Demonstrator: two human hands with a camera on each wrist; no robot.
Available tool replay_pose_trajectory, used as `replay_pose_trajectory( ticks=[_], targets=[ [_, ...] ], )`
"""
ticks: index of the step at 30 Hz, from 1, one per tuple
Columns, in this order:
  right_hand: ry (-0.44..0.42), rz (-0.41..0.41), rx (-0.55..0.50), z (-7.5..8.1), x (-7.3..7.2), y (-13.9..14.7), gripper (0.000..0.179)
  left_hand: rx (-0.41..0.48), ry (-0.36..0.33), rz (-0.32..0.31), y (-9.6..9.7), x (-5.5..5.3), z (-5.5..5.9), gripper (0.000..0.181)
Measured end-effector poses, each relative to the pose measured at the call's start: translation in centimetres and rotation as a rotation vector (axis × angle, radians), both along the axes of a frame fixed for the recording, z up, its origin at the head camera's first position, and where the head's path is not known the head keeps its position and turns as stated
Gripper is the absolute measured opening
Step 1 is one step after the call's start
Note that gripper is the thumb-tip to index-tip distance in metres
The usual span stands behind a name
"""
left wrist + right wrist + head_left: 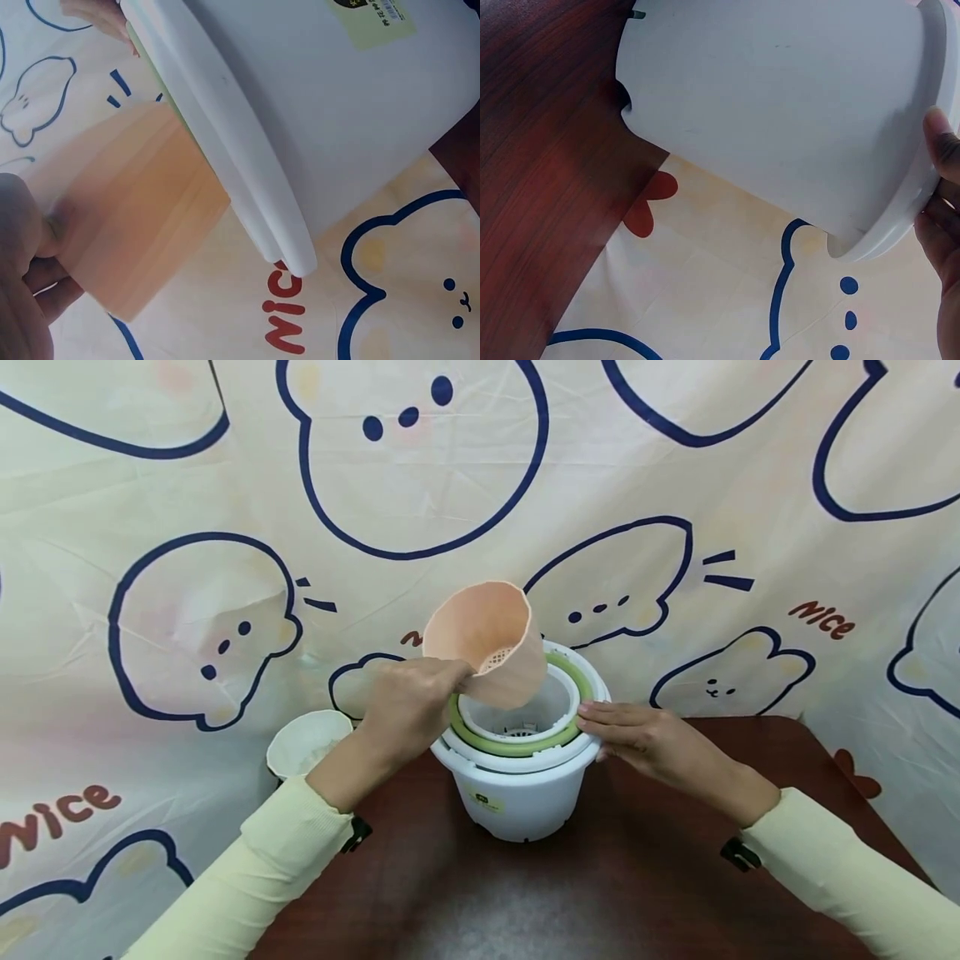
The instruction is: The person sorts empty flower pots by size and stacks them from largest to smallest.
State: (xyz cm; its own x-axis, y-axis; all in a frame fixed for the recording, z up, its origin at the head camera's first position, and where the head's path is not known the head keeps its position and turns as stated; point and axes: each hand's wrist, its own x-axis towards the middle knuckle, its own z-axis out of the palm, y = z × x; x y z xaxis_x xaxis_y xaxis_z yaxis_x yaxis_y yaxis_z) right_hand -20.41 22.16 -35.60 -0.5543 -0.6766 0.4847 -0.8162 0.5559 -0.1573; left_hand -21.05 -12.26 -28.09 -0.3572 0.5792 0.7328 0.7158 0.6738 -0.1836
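My left hand (412, 706) pinches the rim of a peach plastic flower pot (521, 672). The pot is tilted above a nested stack, and small drain holes show in its bottom. The stack's outer white flower pot (517, 802) stands upright on the table with a yellow-green label on its front. Inside it sit a green-rimmed pot (512, 748) and a smaller white pot (555, 710). My right hand (663, 743) grips the stack's right rim, fingers on top; in the right wrist view the thumb (939, 135) lies against the outer white rim.
A small white ribbed pot (300, 735) stands at the left, partly behind my left forearm. The dark red-brown table (637, 877) ends close to a printed cloth backdrop (712, 635) behind the stack.
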Motion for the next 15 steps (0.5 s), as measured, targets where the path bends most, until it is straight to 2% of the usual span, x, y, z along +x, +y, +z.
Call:
replay_pose_trajectory(
  ticks=[6, 15],
  targets=[
    [0.002, -0.003, 0.008, -0.1, 0.0, 0.1, 0.061, -0.071, -0.047, -0.005, 0.8, -0.2, -0.2, 0.034],
    [0.01, -0.001, 0.007, 0.0, 0.0, 0.0, 0.06, -0.147, -0.072, -0.032, 2.1, -0.8, -1.0, 0.03]
  ],
)
